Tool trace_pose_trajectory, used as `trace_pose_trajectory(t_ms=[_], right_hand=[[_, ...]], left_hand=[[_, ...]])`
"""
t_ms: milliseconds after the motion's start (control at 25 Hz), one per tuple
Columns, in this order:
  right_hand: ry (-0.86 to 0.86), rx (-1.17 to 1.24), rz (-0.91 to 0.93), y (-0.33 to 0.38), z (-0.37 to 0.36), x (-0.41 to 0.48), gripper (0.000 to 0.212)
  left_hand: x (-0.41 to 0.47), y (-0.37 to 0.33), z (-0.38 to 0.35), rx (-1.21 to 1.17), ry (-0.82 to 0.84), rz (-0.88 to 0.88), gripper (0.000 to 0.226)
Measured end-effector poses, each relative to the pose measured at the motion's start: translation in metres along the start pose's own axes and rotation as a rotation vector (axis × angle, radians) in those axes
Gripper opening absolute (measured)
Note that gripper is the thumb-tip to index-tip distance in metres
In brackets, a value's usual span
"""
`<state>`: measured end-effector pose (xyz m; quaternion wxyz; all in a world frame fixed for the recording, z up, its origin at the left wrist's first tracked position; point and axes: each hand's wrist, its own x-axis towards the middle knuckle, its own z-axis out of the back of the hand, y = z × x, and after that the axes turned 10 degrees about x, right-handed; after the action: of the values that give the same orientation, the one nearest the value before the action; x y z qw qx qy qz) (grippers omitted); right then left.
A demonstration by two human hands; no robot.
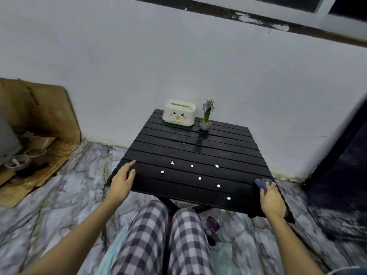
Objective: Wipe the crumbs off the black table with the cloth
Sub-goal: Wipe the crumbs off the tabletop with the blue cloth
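Gripping cloth (261, 184); crumbs (199, 178) scattered

left hand (121, 180) flat — fingers spread, right hand (271, 197) clenched

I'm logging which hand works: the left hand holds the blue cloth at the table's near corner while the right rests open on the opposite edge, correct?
Hands are swapped. The head view shows the right hand holding the blue cloth at the black table near corner; the left hand rests open on the opposite edge.

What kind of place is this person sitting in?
Probably a corner of a home, maybe a porch or utility area: a small black slatted table against a scuffed white wall, a marble-patterned floor, and flattened cardboard lying to one side.
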<state>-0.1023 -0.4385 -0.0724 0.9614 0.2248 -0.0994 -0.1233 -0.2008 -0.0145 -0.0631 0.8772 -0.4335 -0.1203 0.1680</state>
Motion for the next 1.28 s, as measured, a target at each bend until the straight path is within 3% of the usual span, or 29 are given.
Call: trace_pose_trajectory(t_ms=[320, 640, 800, 960, 1120, 1280], right_hand=[[-0.075, 0.223, 0.073, 0.064, -0.027, -0.061, 0.036], [0.11, 0.312, 0.071, 0.162, -0.06, -0.101, 0.042], [0.29, 0.657, 0.063, 0.172, -0.058, -0.098, 0.033], [0.187, 0.949, -0.074, 0.148, -0.033, -0.057, 0.032], [0.053, 0.599, 0.042, 0.114, -0.019, 0.002, 0.034], [0.105, 0.258, 0.112, 0.121, -0.06, 0.01, 0.037]], left_hand=[[0.004, 0.003, -0.007, 0.064, 0.105, -0.029, 0.043], [0.032, 0.003, -0.02, 0.058, 0.108, -0.007, 0.042], [0.043, 0.003, -0.02, 0.025, 0.028, 0.002, 0.041], [0.043, 0.014, -0.023, 0.037, 0.02, -0.086, 0.041], [0.047, 0.021, -0.025, 0.006, 0.057, -0.142, 0.041], [0.05, 0.02, -0.027, 0.058, 0.081, -0.136, 0.041]])
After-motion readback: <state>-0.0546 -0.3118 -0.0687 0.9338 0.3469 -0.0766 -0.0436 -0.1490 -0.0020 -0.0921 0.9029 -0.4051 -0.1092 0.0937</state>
